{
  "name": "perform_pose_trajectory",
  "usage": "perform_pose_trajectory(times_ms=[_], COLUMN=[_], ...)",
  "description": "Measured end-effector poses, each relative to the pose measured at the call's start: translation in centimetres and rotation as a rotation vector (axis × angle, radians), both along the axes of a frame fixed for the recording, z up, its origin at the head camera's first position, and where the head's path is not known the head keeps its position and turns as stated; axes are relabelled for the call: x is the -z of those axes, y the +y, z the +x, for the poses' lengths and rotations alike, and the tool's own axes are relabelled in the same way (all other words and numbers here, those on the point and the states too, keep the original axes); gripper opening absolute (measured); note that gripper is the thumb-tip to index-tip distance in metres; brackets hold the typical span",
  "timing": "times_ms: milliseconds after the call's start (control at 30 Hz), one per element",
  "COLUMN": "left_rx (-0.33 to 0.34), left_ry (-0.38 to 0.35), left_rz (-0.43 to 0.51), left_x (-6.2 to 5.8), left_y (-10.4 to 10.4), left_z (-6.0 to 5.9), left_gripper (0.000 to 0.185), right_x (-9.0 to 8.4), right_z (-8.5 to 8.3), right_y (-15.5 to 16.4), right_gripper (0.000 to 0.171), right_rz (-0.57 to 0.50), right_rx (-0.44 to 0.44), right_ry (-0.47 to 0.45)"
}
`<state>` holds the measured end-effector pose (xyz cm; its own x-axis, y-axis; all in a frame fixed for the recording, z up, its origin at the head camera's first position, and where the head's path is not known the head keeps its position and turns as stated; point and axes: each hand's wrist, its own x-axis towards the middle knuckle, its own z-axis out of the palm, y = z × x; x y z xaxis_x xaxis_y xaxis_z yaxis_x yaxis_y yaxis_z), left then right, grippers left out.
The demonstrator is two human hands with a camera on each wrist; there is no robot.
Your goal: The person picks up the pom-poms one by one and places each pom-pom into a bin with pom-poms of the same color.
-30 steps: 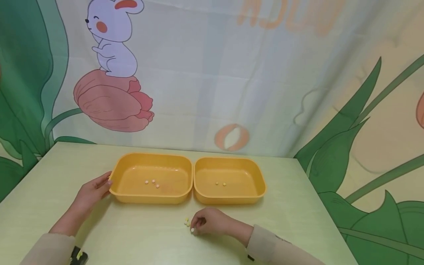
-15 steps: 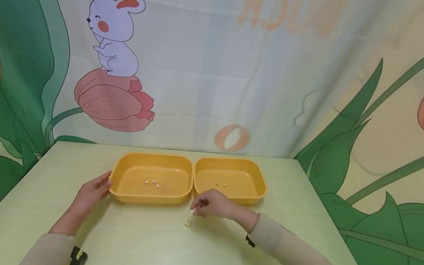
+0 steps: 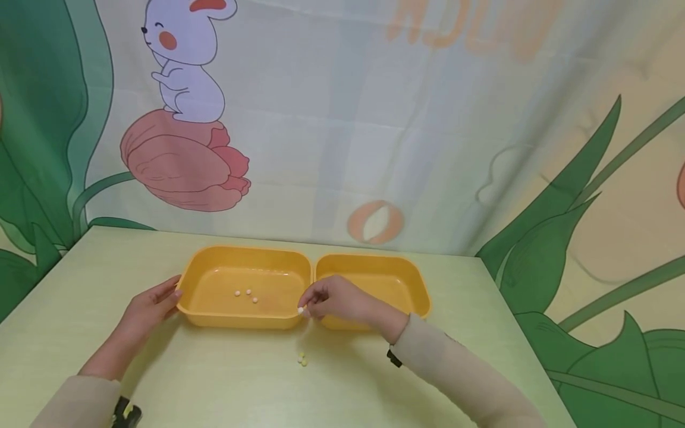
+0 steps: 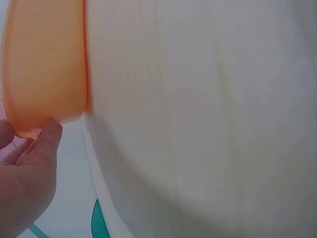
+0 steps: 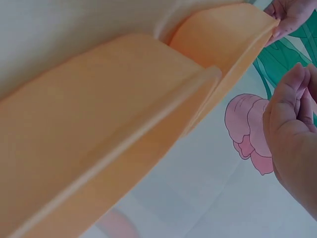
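Observation:
My right hand [image 3: 338,302] pinches a small white bead [image 3: 301,310] between thumb and fingertips, over the near right corner of the left yellow tray [image 3: 232,321]. Three white beads [image 3: 254,300] lie inside that tray. At its left end, my left hand [image 3: 152,306] holds the rim, thumb on the rim and fingers against the outer wall, as the left wrist view also shows for the hand [image 4: 34,168] at the tray end [image 4: 47,64]. The right yellow tray [image 3: 396,285] is partly covered by my right hand and forearm. Its beads are hidden.
A small cluster of yellow and white beads [image 3: 302,359] lies on the pale table [image 3: 225,380] in front of the trays. Both trays stand side by side, ends meeting. Behind the table hangs a printed cloth [image 3: 299,119] with a rabbit and tulip.
My right hand has lifted the white bead from beside the cluster and carried it forward to the left tray's near right corner. My left hand stays at the tray's end.

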<state>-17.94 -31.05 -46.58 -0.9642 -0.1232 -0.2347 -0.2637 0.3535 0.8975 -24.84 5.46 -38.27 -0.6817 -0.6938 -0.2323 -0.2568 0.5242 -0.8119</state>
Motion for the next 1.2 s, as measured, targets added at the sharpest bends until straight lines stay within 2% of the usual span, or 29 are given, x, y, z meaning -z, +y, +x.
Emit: perform_pose_trajectory(times_ms=[233,600,933,1200], left_rx=[-0.006,0.005,0.024,0.051], left_ry=[-0.009,-0.005,-0.006,0.022], left_rz=[0.020,-0.006,-0.012,-0.015], left_x=[-0.2,-0.1,-0.3,0.0], left_y=[0.1,0.0,-0.1,-0.3], left_z=[0.0,0.2,0.1,0.0], left_gripper=[0.062,0.062,0.065,0.064], right_x=[-1.0,-1.8,-4.0,-4.4], right_z=[-1.6,-4.2,-6.2,-7.9], right_y=[-1.6,-4.1,-6.4,-8.4], right_gripper=[0.015,0.018,0.022,0.021], right_rz=[0.022,0.055,0.134,0.195], right_rx=[0.030,0.020,-0.078,-0.114], right_ry=[-0.015,0.000,0.009,-0.029])
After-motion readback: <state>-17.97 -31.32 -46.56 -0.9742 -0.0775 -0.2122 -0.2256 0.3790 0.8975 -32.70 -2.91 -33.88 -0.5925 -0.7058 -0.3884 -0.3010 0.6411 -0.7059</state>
